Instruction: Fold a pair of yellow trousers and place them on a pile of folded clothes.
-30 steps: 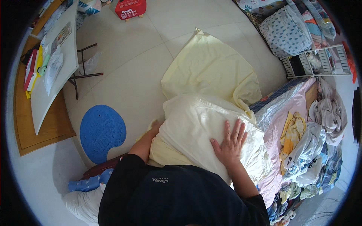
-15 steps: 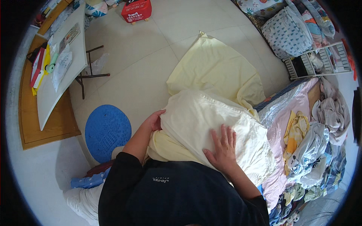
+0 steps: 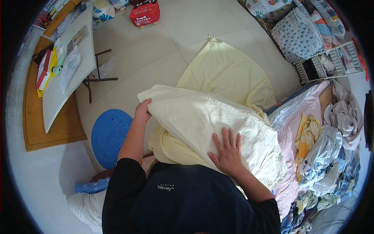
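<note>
A large pale yellow cloth that looks like a bed sheet (image 3: 230, 113) lies folded over my lap, its upper layer creamy white in the light. Its far end spreads over the floor in a pointed corner. My left hand (image 3: 143, 112) pinches the upper layer at its left corner and holds it out to the left, lifted off the yellow layer beneath. Flat on top of the cloth, toward its right half, rests my right hand (image 3: 227, 153) with its fingers spread.
To the right, a bed edge with a pink sheet (image 3: 290, 156) carries heaped clothes (image 3: 325, 156). A white rack (image 3: 331, 64) and a patterned storage bag (image 3: 298, 39) stand beyond. On the left are a blue round stool (image 3: 112, 138) and a white folding table (image 3: 70, 82); a red stool (image 3: 144, 15) stands far off.
My left hand has moved left and away from me, pulling the cloth's corner outward and opening the upper layer wider. My right hand stays pressed on the cloth, almost in place.
</note>
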Action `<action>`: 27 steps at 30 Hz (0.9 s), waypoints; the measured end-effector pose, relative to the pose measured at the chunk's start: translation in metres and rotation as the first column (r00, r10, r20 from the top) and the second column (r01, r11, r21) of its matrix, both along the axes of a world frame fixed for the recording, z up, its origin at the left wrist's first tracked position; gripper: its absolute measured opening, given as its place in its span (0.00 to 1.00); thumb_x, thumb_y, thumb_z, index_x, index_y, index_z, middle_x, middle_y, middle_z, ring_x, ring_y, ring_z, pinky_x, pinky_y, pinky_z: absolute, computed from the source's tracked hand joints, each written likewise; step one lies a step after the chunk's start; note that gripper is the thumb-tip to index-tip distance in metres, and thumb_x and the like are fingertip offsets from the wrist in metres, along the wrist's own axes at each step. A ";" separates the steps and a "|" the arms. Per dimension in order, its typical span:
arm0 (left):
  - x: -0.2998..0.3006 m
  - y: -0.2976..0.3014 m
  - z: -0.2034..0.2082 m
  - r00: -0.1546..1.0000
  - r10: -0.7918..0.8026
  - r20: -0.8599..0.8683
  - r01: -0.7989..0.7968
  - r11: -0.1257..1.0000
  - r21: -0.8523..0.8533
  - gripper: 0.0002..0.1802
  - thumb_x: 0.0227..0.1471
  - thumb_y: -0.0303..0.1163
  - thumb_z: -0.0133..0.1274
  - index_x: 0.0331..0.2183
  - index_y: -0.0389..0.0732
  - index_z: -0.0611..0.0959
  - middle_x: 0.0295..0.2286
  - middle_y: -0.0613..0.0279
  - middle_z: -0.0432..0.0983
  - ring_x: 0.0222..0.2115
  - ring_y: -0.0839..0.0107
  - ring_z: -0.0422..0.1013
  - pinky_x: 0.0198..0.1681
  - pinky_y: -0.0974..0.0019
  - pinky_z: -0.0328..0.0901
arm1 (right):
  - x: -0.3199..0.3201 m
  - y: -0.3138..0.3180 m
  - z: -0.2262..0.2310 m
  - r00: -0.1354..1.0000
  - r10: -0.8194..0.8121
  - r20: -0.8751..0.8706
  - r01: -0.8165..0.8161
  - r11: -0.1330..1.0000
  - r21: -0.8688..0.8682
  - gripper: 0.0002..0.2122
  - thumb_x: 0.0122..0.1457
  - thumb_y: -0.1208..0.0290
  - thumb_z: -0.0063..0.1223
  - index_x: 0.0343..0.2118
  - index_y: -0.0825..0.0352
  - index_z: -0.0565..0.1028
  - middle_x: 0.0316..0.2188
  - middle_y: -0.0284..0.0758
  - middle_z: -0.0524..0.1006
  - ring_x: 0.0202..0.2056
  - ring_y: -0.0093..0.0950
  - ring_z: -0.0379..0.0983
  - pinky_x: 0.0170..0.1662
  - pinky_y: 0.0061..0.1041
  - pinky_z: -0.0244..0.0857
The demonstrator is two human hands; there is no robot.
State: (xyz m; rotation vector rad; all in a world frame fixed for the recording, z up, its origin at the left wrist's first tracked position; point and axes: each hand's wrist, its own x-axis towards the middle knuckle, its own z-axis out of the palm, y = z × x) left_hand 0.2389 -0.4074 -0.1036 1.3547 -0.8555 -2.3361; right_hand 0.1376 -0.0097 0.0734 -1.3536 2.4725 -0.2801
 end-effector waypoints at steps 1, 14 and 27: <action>-0.003 0.002 -0.004 0.999 0.044 0.007 -0.044 0.997 0.067 0.24 0.52 0.29 0.52 0.50 0.33 0.69 0.47 0.48 0.70 0.48 0.53 0.68 0.54 0.51 0.63 | 0.000 0.001 -0.001 1.000 -0.006 -0.003 0.006 1.000 -0.001 0.31 0.58 0.47 0.43 0.60 0.63 0.61 0.62 0.54 0.51 0.64 0.55 0.42 0.62 0.59 0.28; -0.024 -0.021 0.033 0.987 0.023 -0.157 -0.012 0.997 0.073 0.23 0.59 0.36 0.40 0.51 0.31 0.70 0.50 0.45 0.69 0.50 0.52 0.67 0.56 0.51 0.61 | -0.025 -0.056 0.007 0.973 0.086 0.216 -0.070 0.994 -0.082 0.35 0.56 0.45 0.45 0.62 0.61 0.56 0.64 0.54 0.46 0.65 0.52 0.39 0.65 0.51 0.30; -0.113 0.133 0.288 0.913 -0.395 -0.106 0.256 0.754 -0.605 0.25 0.59 0.37 0.47 0.53 0.32 0.68 0.46 0.52 0.72 0.45 0.63 0.71 0.50 0.60 0.66 | -0.056 0.001 0.028 0.270 0.186 0.945 0.436 0.851 -0.292 0.34 0.60 0.48 0.43 0.61 0.70 0.55 0.60 0.47 0.58 0.60 0.40 0.57 0.60 0.37 0.52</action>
